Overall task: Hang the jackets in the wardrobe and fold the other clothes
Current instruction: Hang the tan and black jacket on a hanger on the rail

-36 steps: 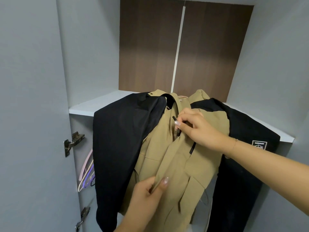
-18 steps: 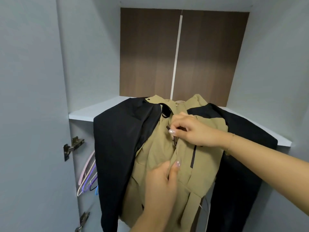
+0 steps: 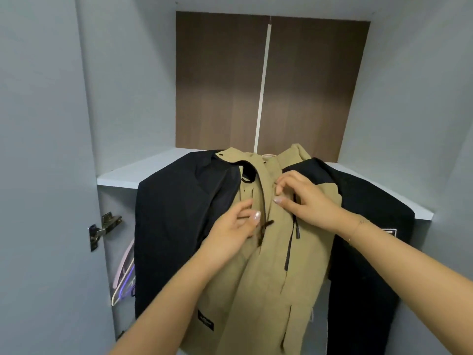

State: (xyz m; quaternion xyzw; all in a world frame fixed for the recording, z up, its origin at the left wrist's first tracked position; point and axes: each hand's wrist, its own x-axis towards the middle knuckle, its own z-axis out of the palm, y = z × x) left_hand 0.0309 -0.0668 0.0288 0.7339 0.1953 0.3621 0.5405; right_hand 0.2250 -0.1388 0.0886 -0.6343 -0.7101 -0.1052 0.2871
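Khaki jacket (image 3: 266, 265) front is pinched by left hand (image 3: 234, 226) and right hand (image 3: 304, 201), apparently aligning the zipper for hanging straight.

The middle jacket (image 3: 256, 278) is hung inside the wardrobe (image 3: 128, 85), below the shelf (image 3: 133, 172). It is flanked by a left jacket (image 3: 176, 226) and a right jacket (image 3: 366, 252), each overlapping its shoulder. Both hands are placed on the middle jacket's chest, nearer than the garments: the left hand (image 3: 234, 228) left of the zip (image 3: 262, 219), the right hand (image 3: 304, 198) right of it and slightly higher. Spare hangers (image 3: 125, 278) are hung at the far left, beside the left jacket. A hinge (image 3: 103, 228) is fixed left of them, just under the shelf.
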